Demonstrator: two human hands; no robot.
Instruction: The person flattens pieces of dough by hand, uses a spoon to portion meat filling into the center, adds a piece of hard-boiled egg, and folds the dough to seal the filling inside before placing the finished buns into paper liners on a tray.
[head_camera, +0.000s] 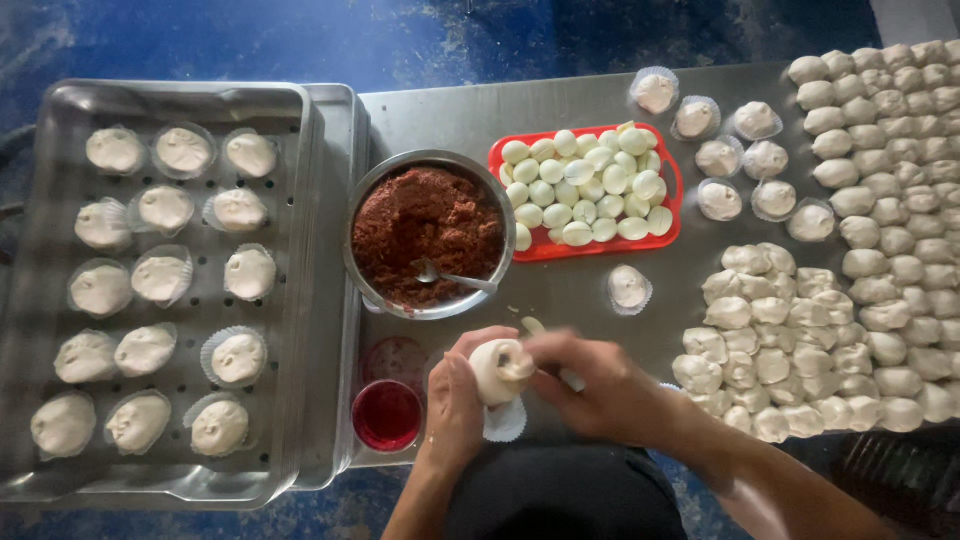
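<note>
Low centre of frame: left hand (455, 405) cups a dough bun (500, 368) from below, fingers wrapped round its side. Right hand (595, 385) comes in from the right, fingertips pinched on the bun's top edge. Both hands closed on the same piece, touching across it. Under them, a paper cup (505, 422) lies on the steel table (570, 295).

Step, as I read it: sealing the top of a filled bun by pinching the dough shut. Next move would call for a steady twist-and-pinch at the crown, then lowering the bun into the cup without squashing it.

Around:
- Bowl (430, 235) of reddish-brown filling, centre, spoon (450, 277) resting in it.
- Red tray (585, 190) of peeled eggs, just right of the bowl.
- Red cup (387, 415) of red liquid, lower left of the hands.
- Perforated tray (290, 200), left, with finished buns in cups in rows.
- Dough blanks (860, 250) massed at right; more cupped buns upper right.

Hard to make out: right fingertips are blurred; whether the bun is fully closed, or what is inside, cannot be told. A small pale item just above the hands is unclear. Right-side dough runs out of frame.
</note>
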